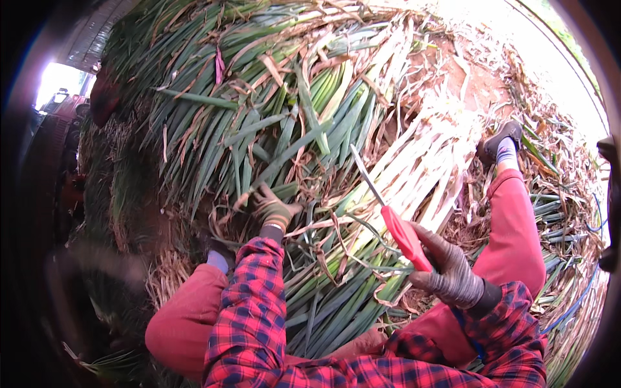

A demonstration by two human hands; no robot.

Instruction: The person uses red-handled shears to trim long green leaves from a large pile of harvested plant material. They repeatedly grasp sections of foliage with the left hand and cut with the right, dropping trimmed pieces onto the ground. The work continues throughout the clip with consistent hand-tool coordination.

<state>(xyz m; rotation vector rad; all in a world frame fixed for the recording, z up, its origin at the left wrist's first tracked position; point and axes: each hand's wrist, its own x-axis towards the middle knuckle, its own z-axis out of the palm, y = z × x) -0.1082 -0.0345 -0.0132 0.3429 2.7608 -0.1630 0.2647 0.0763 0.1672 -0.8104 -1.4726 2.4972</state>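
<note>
My gloved right hand (449, 271) holds a knife (405, 237) by its red handle, with the narrow blade pointing up and left over the stalks. My left hand (271, 211), also gloved, reaches into the leaves at the lower edge of a big heap of green onions (218, 131); its fingers are spread and it grips nothing that I can make out. Between my legs lies a bundle of green onions (339, 300), its green leaves towards me. Pale, dry-skinned stalks (427, 155) stretch away to the upper right.
My legs are spread on both sides of the bundle, with a dark shoe (504, 138) at the right. Dry leaf litter (558, 145) covers the ground there. A blue cord (575, 305) lies at the right. Reddish soil (478, 82) shows at the upper right.
</note>
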